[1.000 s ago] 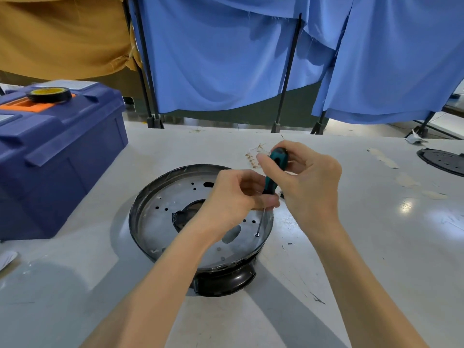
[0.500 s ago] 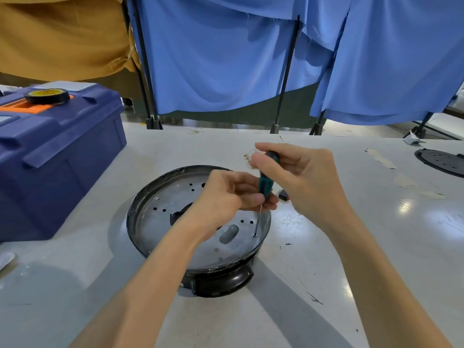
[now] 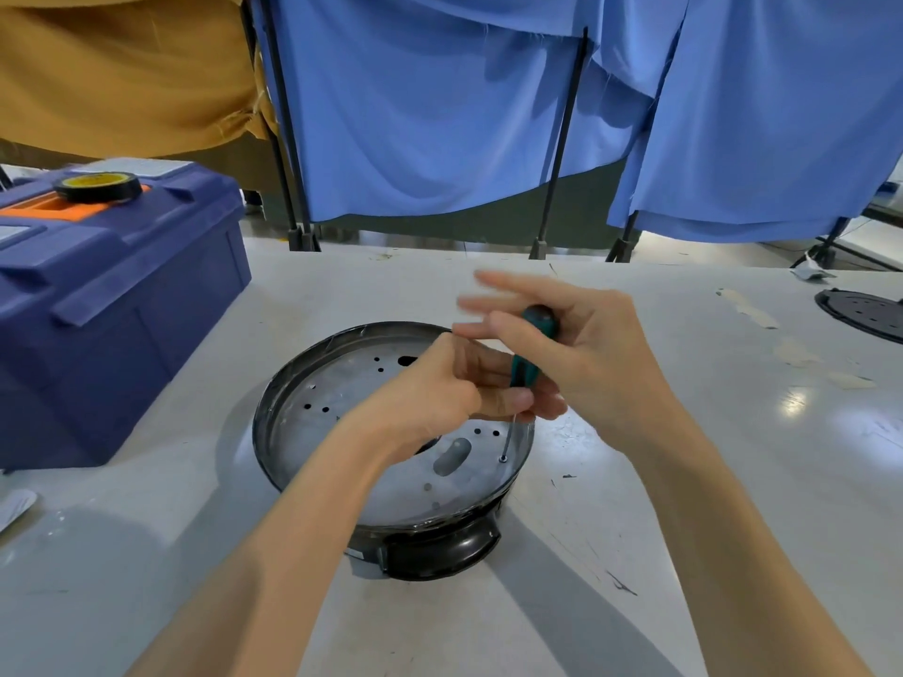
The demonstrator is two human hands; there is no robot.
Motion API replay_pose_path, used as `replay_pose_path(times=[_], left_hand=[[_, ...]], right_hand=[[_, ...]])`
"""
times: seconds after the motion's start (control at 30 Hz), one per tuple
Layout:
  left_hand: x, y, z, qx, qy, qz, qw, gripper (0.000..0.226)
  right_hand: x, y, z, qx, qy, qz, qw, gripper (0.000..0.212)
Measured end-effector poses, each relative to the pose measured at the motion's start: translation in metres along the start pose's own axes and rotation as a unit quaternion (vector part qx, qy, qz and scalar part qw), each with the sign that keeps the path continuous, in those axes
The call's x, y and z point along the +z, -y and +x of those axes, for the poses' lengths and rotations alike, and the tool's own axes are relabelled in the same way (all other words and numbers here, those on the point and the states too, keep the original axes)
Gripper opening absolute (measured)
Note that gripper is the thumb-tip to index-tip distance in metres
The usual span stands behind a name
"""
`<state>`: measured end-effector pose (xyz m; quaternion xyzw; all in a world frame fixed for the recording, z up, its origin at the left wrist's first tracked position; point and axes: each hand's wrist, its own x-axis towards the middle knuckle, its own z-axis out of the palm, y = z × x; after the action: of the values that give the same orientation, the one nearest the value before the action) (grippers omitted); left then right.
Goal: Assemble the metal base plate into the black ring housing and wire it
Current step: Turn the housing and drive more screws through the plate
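The plate is dull grey metal with a soft sheen, seated in a glossy black plastic housing. Above the housing, the screwdriver has a smooth teal plastic handle. Left of the housing is a matt blue plastic toolbox; behind the housing hang blue cloth curtains.

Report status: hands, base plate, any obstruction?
Left hand pinches screwdriver low; right hand at handle top, blurred, grip unclear. Tip on screw; base plate seated in black ring housing. No obstruction seen.
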<state>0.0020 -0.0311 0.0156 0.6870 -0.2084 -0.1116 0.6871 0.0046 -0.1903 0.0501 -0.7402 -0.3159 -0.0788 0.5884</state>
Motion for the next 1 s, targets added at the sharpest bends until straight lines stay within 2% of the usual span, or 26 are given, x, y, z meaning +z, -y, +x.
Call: replay_pose_path(times=[0.03, 0.1, 0.2, 0.27, 0.33, 0.4, 0.47, 0.53, 0.63, 0.67, 0.77, 0.83, 0.93, 1.0], left_hand=[[0.002, 0.000, -0.001, 0.002, -0.006, -0.001, 1.000, 0.023], [0.008, 0.002, 0.000, 0.009, -0.040, 0.000, 0.999, 0.017], [0.010, 0.010, 0.005, 0.010, -0.087, 0.047, 0.995, 0.018], [0.008, 0.012, 0.004, -0.001, -0.063, 0.021, 0.998, 0.016], [0.001, 0.012, 0.002, -0.013, -0.028, -0.018, 0.999, 0.019], [-0.005, 0.012, 0.000, -0.019, -0.012, -0.040, 0.999, 0.023], [-0.006, 0.011, -0.001, -0.013, -0.031, -0.045, 0.998, 0.019], [-0.002, 0.011, 0.001, 0.005, -0.076, -0.031, 0.997, 0.020], [0.003, 0.009, 0.005, 0.012, -0.094, -0.004, 0.995, 0.014], [0.003, 0.008, 0.005, 0.002, -0.083, -0.005, 0.997, 0.013], [-0.006, 0.006, 0.002, -0.027, -0.038, -0.024, 0.999, 0.019], [-0.010, 0.005, -0.002, -0.026, -0.024, -0.031, 0.999, 0.020], [-0.003, 0.003, -0.003, 0.002, -0.063, -0.025, 0.998, 0.018], [0.003, 0.004, 0.000, 0.020, -0.103, 0.003, 0.994, 0.017]], right_hand=[[0.002, -0.001, -0.001, -0.010, -0.017, -0.003, 1.000, 0.017], [0.008, -0.001, -0.002, -0.015, -0.101, -0.053, 0.993, 0.008], [0.010, -0.003, -0.001, 0.010, -0.176, -0.170, 0.969, 0.040], [0.005, -0.001, -0.002, 0.025, -0.125, -0.146, 0.981, 0.048], [0.000, -0.001, -0.004, 0.033, -0.023, -0.040, 0.998, 0.036], [-0.004, -0.002, -0.004, 0.013, 0.015, -0.014, 1.000, 0.030], [-0.001, -0.003, -0.002, 0.001, -0.034, -0.045, 0.998, 0.024], [0.008, -0.003, 0.001, -0.016, -0.111, -0.126, 0.986, 0.017], [0.013, -0.003, 0.005, -0.019, -0.166, -0.232, 0.958, 0.027], [0.010, -0.002, 0.007, -0.012, -0.153, -0.215, 0.965, 0.027], [0.000, -0.001, 0.005, 0.015, -0.046, -0.051, 0.997, 0.023], [-0.002, -0.002, 0.004, -0.006, -0.020, -0.023, 1.000, 0.021], [0.011, -0.004, 0.003, -0.016, -0.094, -0.068, 0.993, 0.016], [0.022, -0.004, 0.002, -0.023, -0.160, -0.140, 0.977, 0.019]])
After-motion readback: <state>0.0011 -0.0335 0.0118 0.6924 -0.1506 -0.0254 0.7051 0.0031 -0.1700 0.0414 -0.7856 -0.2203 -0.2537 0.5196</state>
